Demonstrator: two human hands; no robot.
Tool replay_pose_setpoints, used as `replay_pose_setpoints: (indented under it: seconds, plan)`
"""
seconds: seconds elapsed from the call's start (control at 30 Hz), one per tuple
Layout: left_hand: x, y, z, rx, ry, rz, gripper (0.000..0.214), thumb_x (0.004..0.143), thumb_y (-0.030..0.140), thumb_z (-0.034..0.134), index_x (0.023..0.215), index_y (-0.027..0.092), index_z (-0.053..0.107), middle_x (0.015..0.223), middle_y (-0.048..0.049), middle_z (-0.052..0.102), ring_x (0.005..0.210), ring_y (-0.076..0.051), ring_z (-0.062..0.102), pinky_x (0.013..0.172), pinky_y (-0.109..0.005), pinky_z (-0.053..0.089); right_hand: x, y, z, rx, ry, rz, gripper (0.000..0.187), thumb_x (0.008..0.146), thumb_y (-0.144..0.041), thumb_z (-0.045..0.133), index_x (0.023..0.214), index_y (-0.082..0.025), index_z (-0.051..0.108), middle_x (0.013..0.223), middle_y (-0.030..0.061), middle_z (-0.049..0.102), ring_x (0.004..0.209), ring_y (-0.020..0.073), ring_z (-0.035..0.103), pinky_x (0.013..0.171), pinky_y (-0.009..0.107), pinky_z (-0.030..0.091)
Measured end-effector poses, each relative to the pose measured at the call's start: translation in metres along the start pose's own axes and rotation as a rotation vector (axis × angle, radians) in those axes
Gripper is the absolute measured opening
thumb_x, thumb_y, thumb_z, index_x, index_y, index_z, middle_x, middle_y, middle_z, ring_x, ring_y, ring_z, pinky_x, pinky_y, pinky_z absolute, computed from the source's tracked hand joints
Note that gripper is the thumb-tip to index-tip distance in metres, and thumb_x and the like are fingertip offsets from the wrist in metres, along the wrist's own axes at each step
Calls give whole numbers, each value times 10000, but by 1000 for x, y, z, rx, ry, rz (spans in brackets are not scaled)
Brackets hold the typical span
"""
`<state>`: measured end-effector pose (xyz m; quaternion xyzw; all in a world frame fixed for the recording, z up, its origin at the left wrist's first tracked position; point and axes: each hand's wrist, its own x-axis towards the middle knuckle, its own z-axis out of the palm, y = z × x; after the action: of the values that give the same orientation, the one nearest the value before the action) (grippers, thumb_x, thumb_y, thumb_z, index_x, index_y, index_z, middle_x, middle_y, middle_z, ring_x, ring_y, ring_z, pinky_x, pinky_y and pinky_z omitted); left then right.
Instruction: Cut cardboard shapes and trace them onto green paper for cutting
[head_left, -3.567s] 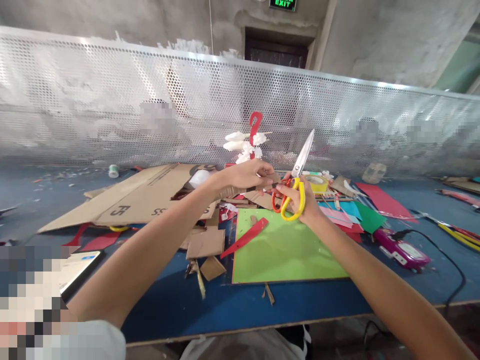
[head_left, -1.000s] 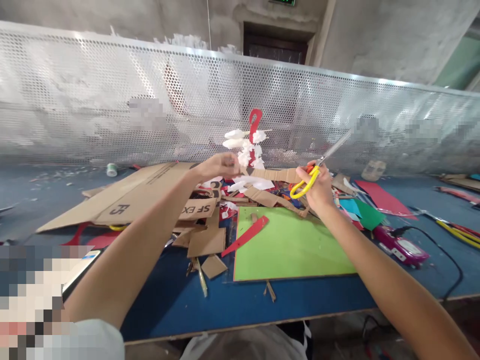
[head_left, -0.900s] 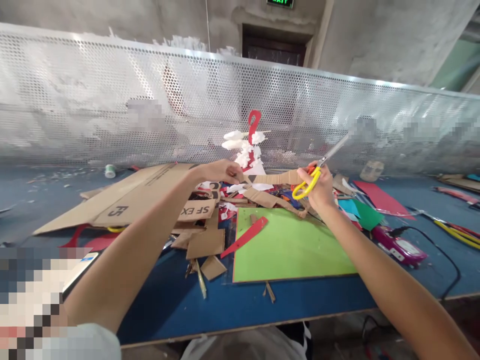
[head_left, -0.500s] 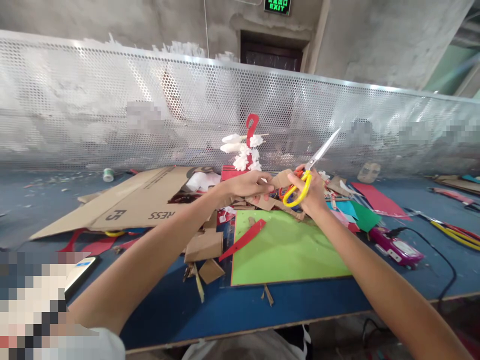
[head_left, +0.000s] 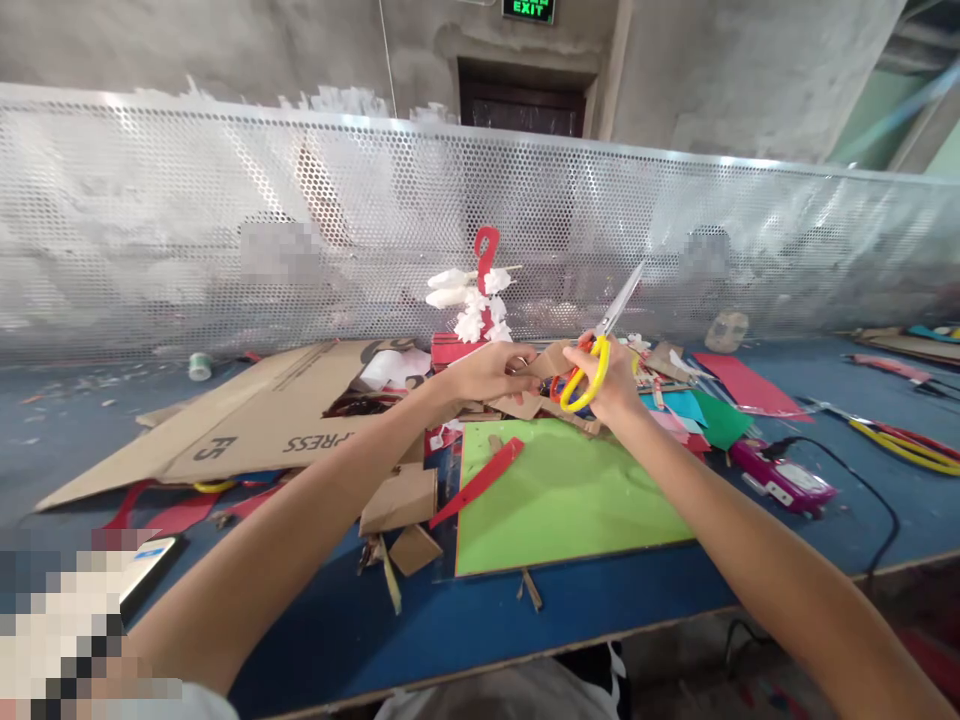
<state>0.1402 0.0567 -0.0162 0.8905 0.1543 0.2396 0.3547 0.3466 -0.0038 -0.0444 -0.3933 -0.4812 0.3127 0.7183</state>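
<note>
My left hand (head_left: pixel 489 372) has its fingers closed on one end of a small brown cardboard piece (head_left: pixel 553 360). At the other end my right hand (head_left: pixel 619 388) touches the piece with its fingertips. That same hand holds scissors (head_left: pixel 624 298) with yellow handles, their blades pointing up and to the right, away from the cardboard. Below both hands lies a light green sheet (head_left: pixel 570 500), with a red curved strip (head_left: pixel 480 482) across its left edge. Behind them stands a red figure (head_left: pixel 487 250) with white fluffy pieces on it.
A large cardboard sheet (head_left: pixel 255 410) covers the left of the blue table (head_left: pixel 337 640). On the right are a purple device (head_left: pixel 784 478) with a black cord, yellow-handled scissors (head_left: pixel 892 440) and a red sheet (head_left: pixel 750 383). A perforated metal screen (head_left: pixel 375 220) runs along the back.
The view has shifted slightly, so most things appear further left. The scissors in my right hand point somewhat more steeply upward. Both hands keep their hold.
</note>
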Motion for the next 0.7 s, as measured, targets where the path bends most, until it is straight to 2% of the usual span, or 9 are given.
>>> replay_pose_setpoints:
  seconds: [0.1, 0.17, 0.27, 0.37, 0.5, 0.6, 0.7]
  plan:
    - [4, -1, 4, -75, 27, 24, 240, 925, 406, 717, 864, 211, 591, 835, -57, 734, 655, -184, 739, 531, -256, 511, -5, -5, 2, -19, -55, -79, 472, 657, -385, 871, 931, -254, 511, 782, -39, 509, 595, 106, 499, 554, 283, 475]
    - [7, 0, 6, -137, 118, 25, 299, 947, 451, 691, 837, 205, 561, 807, -63, 726, 619, -168, 716, 535, -259, 519, -7, -8, 2, -24, -126, -89, 476, 704, -424, 862, 976, -269, 504, 783, -39, 539, 603, 122, 534, 554, 284, 477]
    - [8, 2, 5, -277, 283, 0, 303, 959, 477, 670, 932, 201, 548, 910, -105, 768, 607, -161, 708, 546, -273, 534, -6, -9, -1, -23, -265, -73, 472, 791, -528, 818, 1046, -293, 496, 764, -44, 566, 593, 140, 565, 526, 284, 478]
    - [7, 3, 1, -417, 392, 13, 329, 935, 471, 696, 996, 218, 495, 961, -108, 783, 619, -165, 715, 554, -273, 535, -4, -5, -7, -92, -409, -46, 497, 850, -688, 726, 1059, -288, 516, 666, -62, 535, 507, 128, 507, 459, 267, 432]
    - [7, 4, 0, -522, 435, 6, 311, 902, 382, 707, 1032, 228, 470, 973, -90, 782, 646, -176, 731, 591, -291, 557, -8, 5, -9, -260, -518, 0, 621, 838, -868, 577, 1040, -284, 514, 555, -93, 415, 392, 110, 363, 368, 255, 309]
    - [7, 5, 2, -563, 459, 7, 303, 881, 304, 676, 1102, 226, 485, 957, -72, 778, 608, -170, 716, 609, -315, 570, -12, 11, -6, -279, -588, 17, 611, 863, -865, 546, 1031, -279, 505, 542, -94, 407, 391, 113, 363, 369, 250, 302]
    - [8, 5, 4, -541, 486, 19, 269, 900, 310, 646, 1101, 231, 486, 879, -51, 766, 531, -162, 681, 537, -297, 524, -15, 14, -4, -270, -648, 21, 580, 910, -836, 507, 1036, -269, 499, 575, -92, 423, 399, 105, 362, 378, 248, 313]
